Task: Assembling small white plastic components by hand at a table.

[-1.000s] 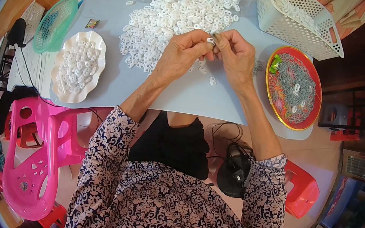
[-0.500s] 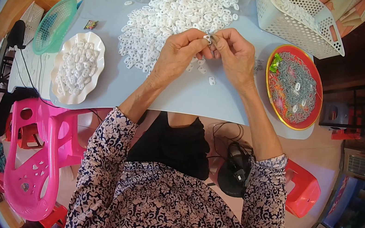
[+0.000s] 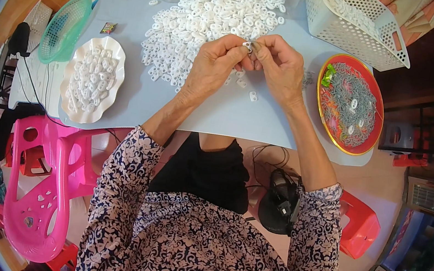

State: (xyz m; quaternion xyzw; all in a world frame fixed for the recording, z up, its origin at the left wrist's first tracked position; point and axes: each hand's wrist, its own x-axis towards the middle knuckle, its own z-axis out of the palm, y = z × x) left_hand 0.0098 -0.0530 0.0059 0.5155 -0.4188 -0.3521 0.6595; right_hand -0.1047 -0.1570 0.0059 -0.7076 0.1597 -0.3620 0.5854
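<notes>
My left hand (image 3: pixel 217 61) pinches a small white plastic piece with two holes (image 3: pixel 248 45) between thumb and fingers. Against it, my right hand (image 3: pixel 279 61) is closed too, thumb and forefinger together at the piece's edge; whatever tiny part they grip is hidden. Both hands meet over the near side of a big heap of similar white pieces (image 3: pixel 224 3). A single loose piece (image 3: pixel 253 95) lies on the table just below the hands. To the right is a red gold-rimmed tray (image 3: pixel 322 117) of small grey, screw-like parts (image 3: pixel 353 93), with a few white pieces on top.
A scalloped white dish (image 3: pixel 118 88) full of white pieces stands on the left of the pale blue table (image 3: pixel 175 116). Behind it are a green mesh basket (image 3: pixel 65 31) and a small wrapper (image 3: pixel 108 27). A white perforated basket (image 3: pixel 347 37) sits far right. Pink chair (image 3: pixel 37 193) lower left.
Both hands stay in nearly the same place, still pinched together at the white piece. Only slight finger movement and a small shift of the view show.
</notes>
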